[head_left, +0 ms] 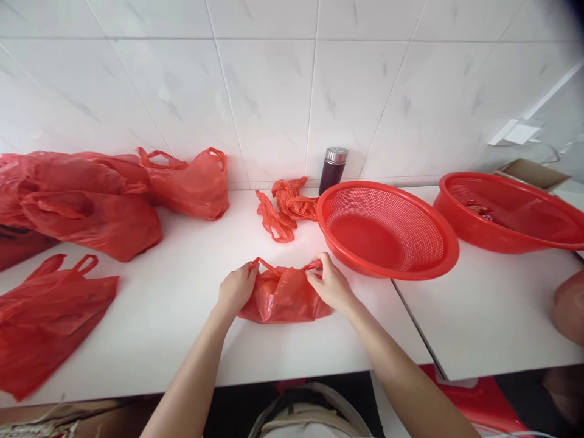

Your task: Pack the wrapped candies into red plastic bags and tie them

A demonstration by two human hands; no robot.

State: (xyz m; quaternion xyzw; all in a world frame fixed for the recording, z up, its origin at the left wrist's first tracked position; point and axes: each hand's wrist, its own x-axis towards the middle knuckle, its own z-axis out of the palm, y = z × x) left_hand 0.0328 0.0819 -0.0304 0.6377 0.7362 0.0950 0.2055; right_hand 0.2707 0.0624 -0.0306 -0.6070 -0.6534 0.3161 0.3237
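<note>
A red plastic bag [289,298] with something inside sits on the white table in front of me. My left hand [239,286] grips its left handle, fingers closed. On the other side my right hand [332,285] pinches the right handle between thumb and fingers. The bag's top is bunched between the two handles, and its contents are hidden by the red film. Just beyond it lie crumpled red plastic bags [294,199], close to a red colander basket [369,234].
Several filled red bags [189,182] stand along the wall at left, with a flat red bag [55,316] nearer. A dark thermos [333,171] stands behind the colander. Another red basket [493,237] holds small items at right. Part of another person [569,307] shows at the right edge.
</note>
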